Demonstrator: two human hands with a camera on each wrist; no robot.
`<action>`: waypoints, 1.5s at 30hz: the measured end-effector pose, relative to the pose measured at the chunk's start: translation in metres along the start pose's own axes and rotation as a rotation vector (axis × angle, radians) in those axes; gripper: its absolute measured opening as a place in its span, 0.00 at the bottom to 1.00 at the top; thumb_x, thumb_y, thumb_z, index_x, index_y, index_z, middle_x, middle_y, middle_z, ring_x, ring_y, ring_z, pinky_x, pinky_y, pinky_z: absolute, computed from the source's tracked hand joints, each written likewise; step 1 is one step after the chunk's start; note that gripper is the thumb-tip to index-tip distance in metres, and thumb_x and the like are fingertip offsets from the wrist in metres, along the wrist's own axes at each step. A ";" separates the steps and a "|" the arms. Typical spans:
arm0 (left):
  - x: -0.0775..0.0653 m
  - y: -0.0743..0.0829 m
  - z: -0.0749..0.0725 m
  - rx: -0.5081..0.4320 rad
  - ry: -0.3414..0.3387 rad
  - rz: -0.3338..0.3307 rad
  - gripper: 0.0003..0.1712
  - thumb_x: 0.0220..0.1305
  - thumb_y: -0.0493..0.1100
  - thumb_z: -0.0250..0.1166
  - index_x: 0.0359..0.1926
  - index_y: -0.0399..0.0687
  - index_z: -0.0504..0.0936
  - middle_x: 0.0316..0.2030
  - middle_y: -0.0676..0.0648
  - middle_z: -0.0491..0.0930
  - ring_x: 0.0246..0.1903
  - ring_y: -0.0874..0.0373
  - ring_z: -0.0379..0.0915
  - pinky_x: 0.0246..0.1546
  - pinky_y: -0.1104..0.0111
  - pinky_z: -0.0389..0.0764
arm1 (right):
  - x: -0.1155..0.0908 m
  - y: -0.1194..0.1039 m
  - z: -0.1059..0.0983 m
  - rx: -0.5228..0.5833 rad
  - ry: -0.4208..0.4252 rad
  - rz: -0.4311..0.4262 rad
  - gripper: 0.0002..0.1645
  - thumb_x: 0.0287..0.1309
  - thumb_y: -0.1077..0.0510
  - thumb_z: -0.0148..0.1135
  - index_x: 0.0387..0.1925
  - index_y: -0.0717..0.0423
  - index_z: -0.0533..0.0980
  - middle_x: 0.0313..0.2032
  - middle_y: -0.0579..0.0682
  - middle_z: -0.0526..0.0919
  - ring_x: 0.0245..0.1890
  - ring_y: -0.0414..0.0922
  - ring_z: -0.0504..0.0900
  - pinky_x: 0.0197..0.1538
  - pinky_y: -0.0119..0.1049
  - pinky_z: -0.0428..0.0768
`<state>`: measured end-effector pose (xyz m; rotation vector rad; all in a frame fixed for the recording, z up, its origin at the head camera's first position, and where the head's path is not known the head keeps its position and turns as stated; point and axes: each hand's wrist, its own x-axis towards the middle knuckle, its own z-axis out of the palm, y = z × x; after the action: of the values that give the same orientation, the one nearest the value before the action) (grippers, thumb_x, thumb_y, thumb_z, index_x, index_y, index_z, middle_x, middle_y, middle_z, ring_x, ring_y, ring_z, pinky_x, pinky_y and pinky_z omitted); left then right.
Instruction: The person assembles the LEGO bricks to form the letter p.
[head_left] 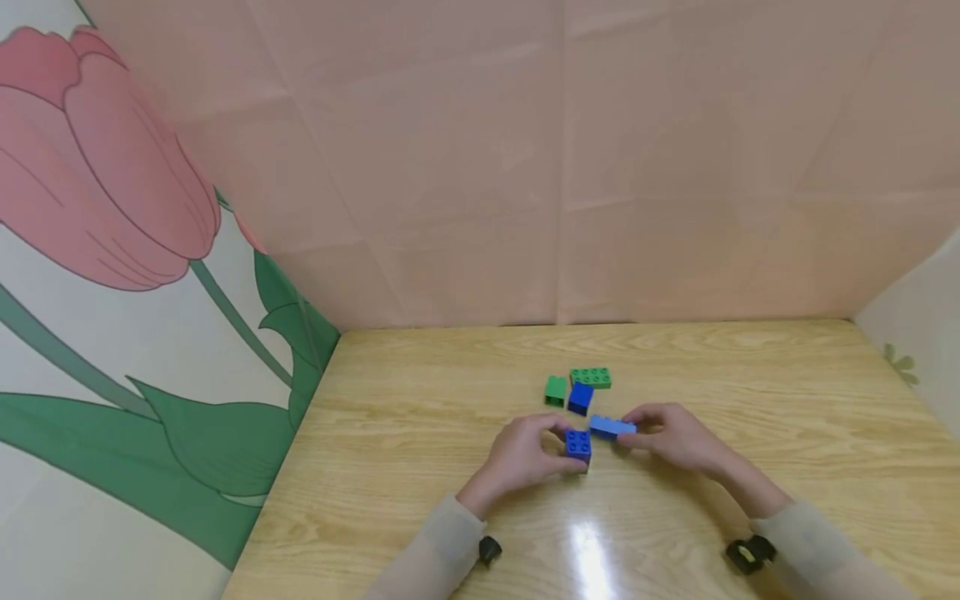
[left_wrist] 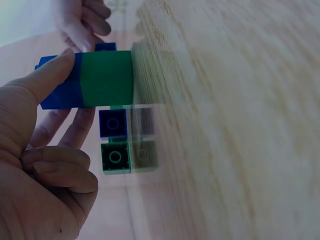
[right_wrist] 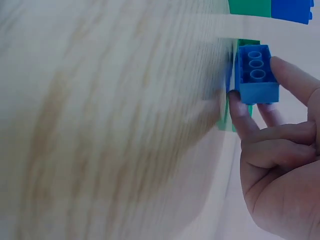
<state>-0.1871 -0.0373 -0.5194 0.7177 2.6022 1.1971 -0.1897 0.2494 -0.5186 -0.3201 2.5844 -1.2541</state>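
Left hand (head_left: 521, 454): grip closed round blue-green stack (left_wrist: 106, 78); right hand (head_left: 681, 437): pinching light-blue brick (head_left: 610, 427).

Looks forward and down in the head view, high and well back, across the tabletop (head_left: 420, 375) to the far pink covering (head_left: 465, 167). Faces far and right in the left wrist view, close behind the left hand (head_left: 525, 454), low and rolled sideways. Faces far and left in the right wrist view, equally low and rolled, close to the right hand (head_left: 678, 435). Shares the blue-and-green stack (left_wrist: 92, 82) between both wrist views.
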 end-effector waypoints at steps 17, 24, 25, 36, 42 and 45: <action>0.000 0.000 0.001 0.003 0.003 -0.011 0.19 0.54 0.58 0.81 0.44 0.72 0.84 0.40 0.72 0.80 0.47 0.68 0.78 0.53 0.66 0.74 | -0.009 0.000 -0.012 0.138 -0.015 -0.017 0.24 0.67 0.47 0.71 0.56 0.56 0.80 0.52 0.57 0.84 0.54 0.57 0.81 0.50 0.50 0.82; 0.000 -0.002 0.002 0.002 0.003 -0.005 0.19 0.54 0.58 0.81 0.44 0.72 0.84 0.40 0.72 0.80 0.46 0.68 0.78 0.53 0.66 0.74 | -0.017 -0.011 -0.012 0.143 0.034 -0.119 0.20 0.68 0.48 0.69 0.55 0.54 0.81 0.52 0.52 0.84 0.54 0.53 0.78 0.48 0.41 0.81; 0.000 -0.002 0.002 -0.001 0.002 -0.005 0.18 0.54 0.58 0.81 0.44 0.72 0.84 0.40 0.72 0.80 0.46 0.68 0.78 0.53 0.66 0.74 | -0.017 -0.012 -0.011 0.139 0.044 -0.131 0.20 0.68 0.48 0.69 0.56 0.54 0.81 0.52 0.51 0.84 0.54 0.53 0.78 0.47 0.40 0.81; 0.000 -0.001 0.001 -0.008 -0.004 -0.003 0.19 0.54 0.59 0.81 0.45 0.71 0.84 0.40 0.71 0.81 0.47 0.68 0.78 0.54 0.65 0.75 | -0.025 -0.026 -0.007 0.173 0.087 -0.176 0.25 0.64 0.50 0.74 0.60 0.50 0.81 0.54 0.56 0.83 0.15 0.35 0.65 0.17 0.32 0.68; -0.001 -0.001 0.001 -0.014 -0.006 0.007 0.18 0.54 0.58 0.81 0.44 0.72 0.83 0.39 0.71 0.81 0.48 0.68 0.78 0.55 0.64 0.75 | -0.029 -0.032 -0.001 0.158 0.098 -0.236 0.26 0.62 0.52 0.75 0.61 0.49 0.81 0.51 0.54 0.84 0.13 0.32 0.60 0.14 0.31 0.65; -0.001 -0.002 0.001 -0.012 -0.007 0.005 0.18 0.54 0.58 0.80 0.43 0.73 0.83 0.39 0.71 0.81 0.48 0.68 0.78 0.55 0.63 0.75 | -0.028 -0.034 0.002 0.152 0.098 -0.248 0.27 0.61 0.52 0.76 0.61 0.47 0.81 0.53 0.52 0.83 0.13 0.32 0.61 0.15 0.30 0.65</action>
<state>-0.1866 -0.0380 -0.5215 0.7252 2.5870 1.2089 -0.1593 0.2360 -0.4897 -0.5769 2.5703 -1.5783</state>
